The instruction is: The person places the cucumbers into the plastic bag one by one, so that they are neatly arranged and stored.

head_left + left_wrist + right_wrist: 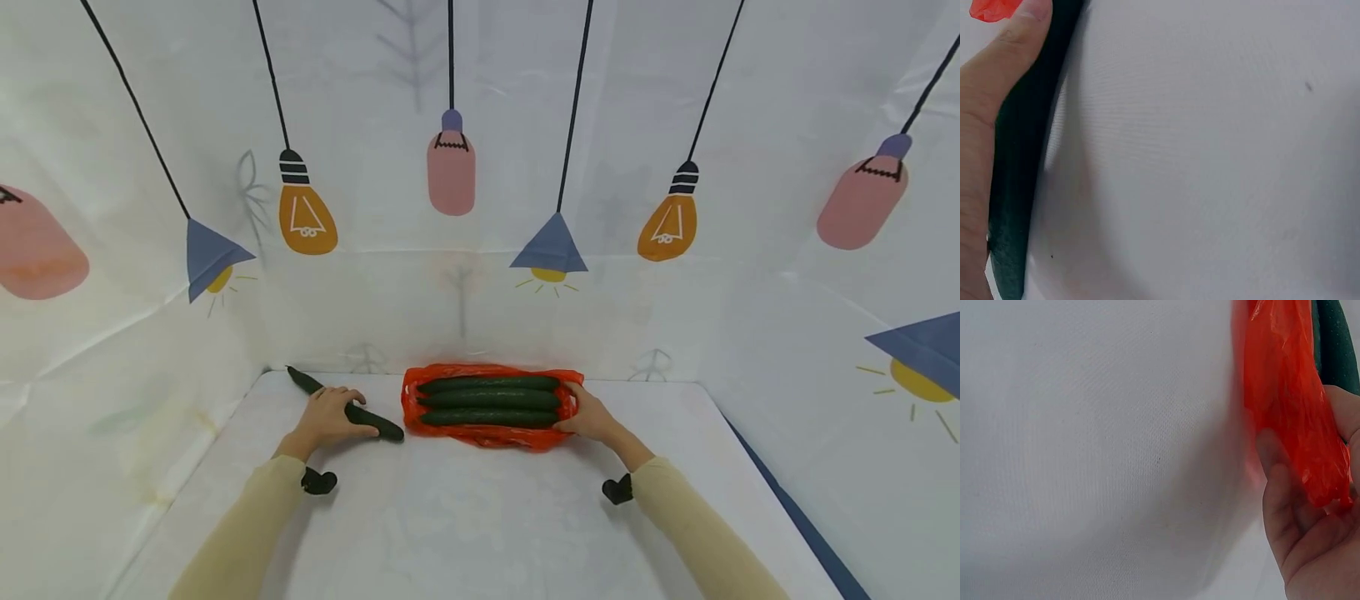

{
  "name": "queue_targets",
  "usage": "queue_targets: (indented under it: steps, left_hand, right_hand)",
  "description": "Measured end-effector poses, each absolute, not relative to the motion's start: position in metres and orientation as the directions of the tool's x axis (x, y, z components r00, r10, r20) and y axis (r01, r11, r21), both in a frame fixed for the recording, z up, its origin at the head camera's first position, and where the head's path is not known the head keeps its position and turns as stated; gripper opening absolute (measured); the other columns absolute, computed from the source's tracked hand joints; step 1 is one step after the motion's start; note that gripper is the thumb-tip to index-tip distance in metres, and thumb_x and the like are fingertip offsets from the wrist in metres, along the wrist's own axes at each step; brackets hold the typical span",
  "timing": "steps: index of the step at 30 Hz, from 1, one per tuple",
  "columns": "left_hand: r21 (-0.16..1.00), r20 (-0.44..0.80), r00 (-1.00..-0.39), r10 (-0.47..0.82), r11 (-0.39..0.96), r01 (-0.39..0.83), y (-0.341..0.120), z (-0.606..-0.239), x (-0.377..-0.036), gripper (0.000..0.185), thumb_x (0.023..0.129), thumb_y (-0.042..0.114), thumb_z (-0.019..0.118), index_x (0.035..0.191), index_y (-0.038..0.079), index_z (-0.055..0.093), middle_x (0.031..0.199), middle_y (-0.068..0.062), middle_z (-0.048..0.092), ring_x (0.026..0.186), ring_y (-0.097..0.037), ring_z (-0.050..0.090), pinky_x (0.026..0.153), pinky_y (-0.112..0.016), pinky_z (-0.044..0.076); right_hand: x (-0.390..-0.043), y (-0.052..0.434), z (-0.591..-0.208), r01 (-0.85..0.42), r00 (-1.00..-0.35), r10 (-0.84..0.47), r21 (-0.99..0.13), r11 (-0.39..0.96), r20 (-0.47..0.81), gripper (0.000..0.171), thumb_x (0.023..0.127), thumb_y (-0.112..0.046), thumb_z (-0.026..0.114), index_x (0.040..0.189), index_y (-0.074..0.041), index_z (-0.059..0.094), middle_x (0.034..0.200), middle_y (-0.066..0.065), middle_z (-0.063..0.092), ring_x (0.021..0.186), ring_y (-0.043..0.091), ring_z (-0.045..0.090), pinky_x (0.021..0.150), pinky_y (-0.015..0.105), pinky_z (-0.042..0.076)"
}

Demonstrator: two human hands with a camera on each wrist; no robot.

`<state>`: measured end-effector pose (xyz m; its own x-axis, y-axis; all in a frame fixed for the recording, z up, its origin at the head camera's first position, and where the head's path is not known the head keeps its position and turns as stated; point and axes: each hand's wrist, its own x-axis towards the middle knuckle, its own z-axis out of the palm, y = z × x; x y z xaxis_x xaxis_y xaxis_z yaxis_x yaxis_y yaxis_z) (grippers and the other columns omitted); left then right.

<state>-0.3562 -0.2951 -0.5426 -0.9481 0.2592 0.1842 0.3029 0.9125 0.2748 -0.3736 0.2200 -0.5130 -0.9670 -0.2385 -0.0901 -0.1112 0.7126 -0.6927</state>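
My left hand (327, 417) grips a long dark green cucumber (386, 427) that lies slantwise on the white table, left of an orange-red plastic bag (528, 440). In the left wrist view, the thumb lies along the side of this cucumber (1016, 162). Three more cucumbers (487, 399) lie side by side in the bag, which is spread open around them. At the bag's right end my right hand (588, 417) holds its edge. The right wrist view shows curled fingers against the crumpled plastic (1291, 412), with the thumb on the cucumber side.
A white sheet (495, 317) printed with hanging lamps and bulbs rises behind the table and along both sides. The white tabletop (465, 525) stretches from the bag toward me. A dark blue strip (795, 508) runs along the table's right edge.
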Motion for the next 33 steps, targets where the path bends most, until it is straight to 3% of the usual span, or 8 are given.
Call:
queue_targets:
  steps: [5, 10, 17, 23, 30, 33]
  left_hand:
    - [0.242, 0.12, -0.961, 0.248, 0.932, 0.27, -0.298, -0.542, -0.349, 0.072, 0.059, 0.082, 0.068, 0.094, 0.02, 0.064, 0.085, 0.003, 0.054, 0.082, -0.023, 0.055, 0.086, -0.053, 0.04]
    - [0.247, 0.098, -0.96, 0.261, 0.928, 0.278, -0.307, -0.546, -0.338, 0.069, 0.062, 0.077, 0.071, 0.101, 0.021, 0.064, 0.086, 0.003, 0.054, 0.079, -0.019, 0.052, 0.074, -0.046, 0.044]
    - [0.252, 0.171, -0.937, 0.303, 0.906, 0.34, -0.333, -0.548, -0.323, 0.05, 0.077, 0.061, 0.072, 0.108, 0.022, 0.065, 0.092, 0.002, 0.059, 0.089, -0.028, 0.056, 0.077, -0.055, 0.042]
    - [0.391, 0.151, -0.921, 0.36, 0.834, 0.39, -0.336, -0.545, -0.316, 0.042, 0.086, 0.045, 0.071, 0.117, 0.019, 0.061, 0.084, 0.007, 0.053, 0.071, -0.014, 0.048, 0.064, -0.038, 0.041]
    - [0.436, 0.2, -0.934, 0.295, 0.827, 0.355, -0.329, -0.53, -0.309, 0.034, 0.092, 0.039, 0.067, 0.12, 0.021, 0.058, 0.101, 0.002, 0.057, 0.088, -0.018, 0.054, 0.079, -0.046, 0.046]
    - [0.458, 0.23, -0.928, 0.292, 0.809, 0.368, -0.328, -0.519, -0.307, 0.035, 0.093, 0.039, 0.065, 0.121, 0.019, 0.057, 0.106, -0.001, 0.058, 0.09, -0.019, 0.054, 0.08, -0.047, 0.045]
  right_hand:
    - [-0.371, 0.218, -0.514, -0.102, -0.965, -0.244, -0.707, 0.7, -0.102, 0.09, 0.079, -0.017, 0.08, 0.15, -0.001, 0.026, 0.148, 0.025, 0.035, 0.131, 0.043, 0.035, 0.102, 0.061, 0.032]
    - [-0.371, 0.217, -0.52, -0.111, -0.963, -0.25, -0.694, 0.712, -0.103, 0.091, 0.079, -0.02, 0.081, 0.15, -0.001, 0.026, 0.147, 0.026, 0.035, 0.131, 0.044, 0.036, 0.101, 0.061, 0.033]
    - [-0.372, 0.22, -0.518, -0.13, -0.967, -0.243, -0.687, 0.715, -0.07, 0.09, 0.079, -0.019, 0.081, 0.149, -0.002, 0.028, 0.145, 0.027, 0.037, 0.13, 0.044, 0.037, 0.101, 0.061, 0.033]
    - [-0.375, 0.222, -0.519, -0.121, -0.966, -0.243, -0.684, 0.72, -0.085, 0.091, 0.08, -0.02, 0.081, 0.15, -0.001, 0.026, 0.146, 0.027, 0.037, 0.13, 0.045, 0.036, 0.101, 0.061, 0.035]
    - [-0.376, 0.221, -0.523, -0.116, -0.966, -0.242, -0.689, 0.716, -0.088, 0.091, 0.079, -0.02, 0.081, 0.149, -0.002, 0.026, 0.145, 0.026, 0.038, 0.129, 0.044, 0.037, 0.1, 0.061, 0.036]
    - [-0.377, 0.222, -0.524, -0.118, -0.966, -0.243, -0.69, 0.714, -0.086, 0.092, 0.079, -0.02, 0.081, 0.15, -0.002, 0.025, 0.146, 0.027, 0.037, 0.129, 0.044, 0.037, 0.1, 0.062, 0.035]
